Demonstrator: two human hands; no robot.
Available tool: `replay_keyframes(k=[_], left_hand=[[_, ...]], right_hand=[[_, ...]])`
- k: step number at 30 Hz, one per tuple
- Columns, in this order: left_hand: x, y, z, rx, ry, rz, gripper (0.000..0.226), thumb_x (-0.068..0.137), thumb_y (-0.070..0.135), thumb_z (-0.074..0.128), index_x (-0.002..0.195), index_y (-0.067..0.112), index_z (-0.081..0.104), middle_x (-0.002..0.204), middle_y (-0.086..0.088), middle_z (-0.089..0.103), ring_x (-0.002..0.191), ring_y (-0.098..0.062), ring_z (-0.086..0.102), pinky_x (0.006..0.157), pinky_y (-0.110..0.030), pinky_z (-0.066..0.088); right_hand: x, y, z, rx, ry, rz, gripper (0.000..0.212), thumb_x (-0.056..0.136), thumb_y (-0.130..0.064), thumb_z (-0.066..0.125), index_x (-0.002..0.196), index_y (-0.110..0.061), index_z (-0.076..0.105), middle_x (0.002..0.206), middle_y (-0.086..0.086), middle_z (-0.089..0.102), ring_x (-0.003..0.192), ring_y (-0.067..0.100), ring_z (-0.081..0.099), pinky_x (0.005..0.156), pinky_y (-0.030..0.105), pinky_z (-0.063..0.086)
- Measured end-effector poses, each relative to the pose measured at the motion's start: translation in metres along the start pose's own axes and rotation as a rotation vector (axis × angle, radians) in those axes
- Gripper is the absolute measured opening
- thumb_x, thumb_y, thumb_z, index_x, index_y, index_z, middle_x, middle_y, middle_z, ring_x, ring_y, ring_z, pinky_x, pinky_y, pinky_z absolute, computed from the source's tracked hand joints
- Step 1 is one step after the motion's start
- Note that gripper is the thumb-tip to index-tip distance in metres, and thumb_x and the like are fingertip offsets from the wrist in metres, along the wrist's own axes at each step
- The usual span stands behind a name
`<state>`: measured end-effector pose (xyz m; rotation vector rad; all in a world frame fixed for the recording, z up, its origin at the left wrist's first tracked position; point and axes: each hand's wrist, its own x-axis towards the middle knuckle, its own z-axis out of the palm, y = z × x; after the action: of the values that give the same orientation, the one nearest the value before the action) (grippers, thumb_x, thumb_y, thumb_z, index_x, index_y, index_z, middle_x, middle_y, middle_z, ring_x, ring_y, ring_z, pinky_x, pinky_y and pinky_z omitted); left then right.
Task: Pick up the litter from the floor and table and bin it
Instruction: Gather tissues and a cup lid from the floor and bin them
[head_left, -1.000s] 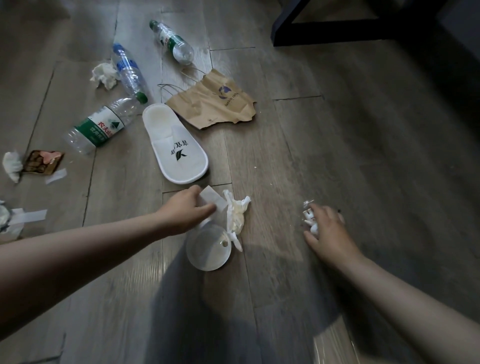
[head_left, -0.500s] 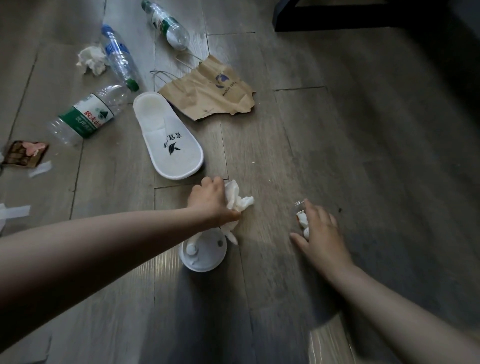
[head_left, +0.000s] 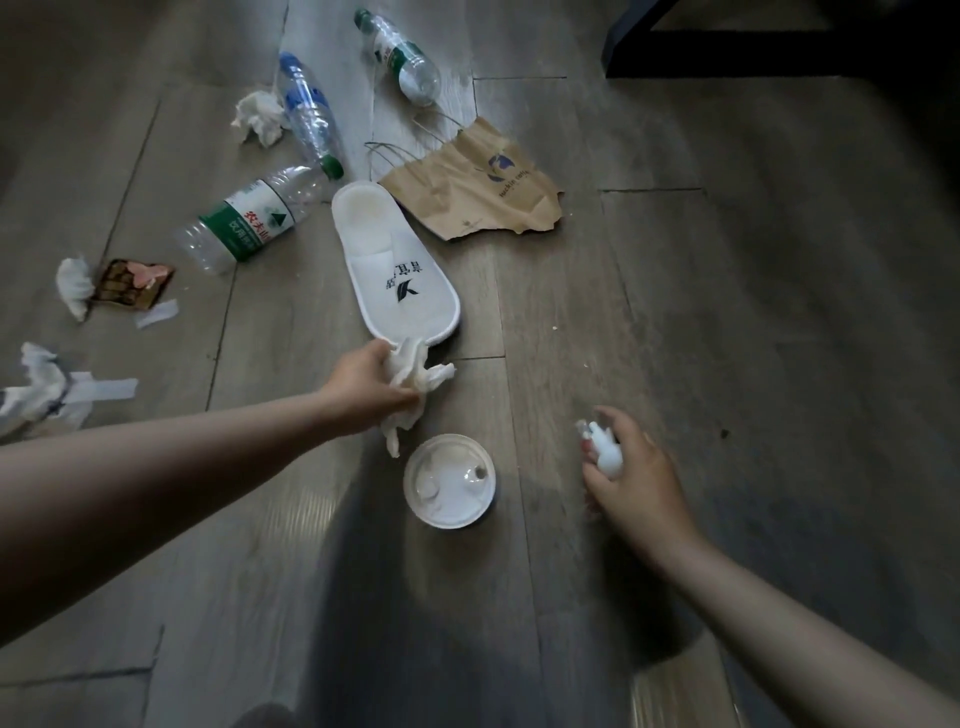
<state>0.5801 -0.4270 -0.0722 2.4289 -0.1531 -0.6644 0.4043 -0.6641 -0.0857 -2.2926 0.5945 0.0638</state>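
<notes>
Below, a grey wood-plank floor (head_left: 701, 322) holds a white cloth slipper (head_left: 387, 260) and a round white plastic lid (head_left: 449, 491). The left hand (head_left: 363, 387) clutches a crumpled white tissue (head_left: 415, 371) beside the slipper's toe; the right hand (head_left: 636, 486) curls around small white litter scraps (head_left: 605, 451).

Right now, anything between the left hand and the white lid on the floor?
Nothing lies on the floor between the left hand and the white lid. But that hand grips a crumpled tissue, whose tail hangs close to the lid's rim.

"luckin coffee" bag (head_left: 470, 195), "农夫山泉" bottle (head_left: 249, 224)
</notes>
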Motion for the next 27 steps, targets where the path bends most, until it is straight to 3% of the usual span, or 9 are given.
replay_keyframes(k=[4,8,10,13,15,17,23,27], left_hand=[[-0.02,-0.029,-0.016,0.026,0.014,-0.025,0.029,0.075,0.019,0.076,0.093,0.016,0.054,0.087,-0.003,0.057,0.072,-0.016,0.051,0.051,-0.02,0.035],[-0.038,-0.054,-0.033,0.004,0.014,-0.065,0.03,0.074,0.021,0.077,0.094,0.016,0.055,0.083,0.001,0.058,0.067,-0.007,0.054,0.049,-0.02,0.038],[-0.047,-0.065,-0.041,-0.002,0.001,-0.095,0.033,0.075,0.023,0.077,0.098,0.015,0.055,0.086,0.0,0.06,0.071,-0.01,0.057,0.052,-0.023,0.044],[-0.059,-0.082,-0.049,0.024,0.003,-0.13,0.035,0.075,0.026,0.077,0.101,0.013,0.057,0.093,-0.005,0.062,0.08,-0.019,0.061,0.064,-0.032,0.052],[-0.066,-0.093,-0.051,0.035,0.007,-0.14,0.035,0.076,0.026,0.076,0.102,0.012,0.058,0.094,-0.006,0.063,0.08,-0.019,0.061,0.065,-0.031,0.05],[-0.072,-0.102,-0.053,0.039,0.014,-0.142,0.034,0.076,0.027,0.076,0.101,0.013,0.059,0.092,-0.004,0.063,0.079,-0.016,0.06,0.063,-0.029,0.049],[-0.085,-0.114,-0.055,0.082,0.04,-0.149,0.038,0.066,0.041,0.083,0.079,0.032,0.048,0.077,0.016,0.052,0.066,0.003,0.048,0.045,-0.01,0.029],[-0.097,-0.13,-0.057,0.082,0.048,-0.147,0.045,0.06,0.046,0.084,0.072,0.032,0.043,0.076,0.016,0.048,0.066,0.002,0.045,0.049,-0.017,0.027]], right_hand=[[-0.003,-0.044,0.027,0.012,-0.083,-0.186,0.05,0.087,-0.017,0.064,0.135,-0.023,0.049,0.127,0.001,0.056,0.107,0.018,0.057,0.082,0.017,0.037],[-0.007,-0.073,0.054,-0.037,-0.234,-0.336,0.052,0.089,-0.016,0.061,0.138,-0.018,0.046,0.13,0.003,0.052,0.117,0.02,0.051,0.093,0.02,0.035],[-0.007,-0.078,0.065,-0.134,-0.289,-0.385,0.057,0.088,-0.017,0.06,0.142,-0.016,0.041,0.134,0.006,0.047,0.122,0.024,0.045,0.098,0.02,0.03],[-0.01,-0.076,0.082,-0.358,-0.352,-0.383,0.075,0.088,-0.039,0.059,0.151,-0.022,0.021,0.155,0.008,0.018,0.142,0.029,0.015,0.115,0.034,0.014],[-0.013,-0.073,0.091,-0.438,-0.403,-0.338,0.091,0.084,-0.057,0.058,0.153,-0.028,0.005,0.16,0.002,-0.005,0.147,0.025,-0.006,0.118,0.041,0.004],[-0.013,-0.071,0.099,-0.472,-0.425,-0.338,0.1,0.08,-0.064,0.057,0.152,-0.03,-0.003,0.16,-0.001,-0.012,0.147,0.023,-0.013,0.117,0.043,0.001],[-0.005,-0.071,0.102,-0.52,-0.379,-0.441,0.091,0.081,-0.062,0.056,0.152,-0.029,0.01,0.155,0.001,0.018,0.141,0.023,0.015,0.116,0.036,0.017],[-0.001,-0.074,0.095,-0.466,-0.427,-0.448,0.088,0.078,-0.058,0.06,0.151,-0.031,0.019,0.147,-0.002,0.028,0.134,0.019,0.024,0.111,0.033,0.024]])
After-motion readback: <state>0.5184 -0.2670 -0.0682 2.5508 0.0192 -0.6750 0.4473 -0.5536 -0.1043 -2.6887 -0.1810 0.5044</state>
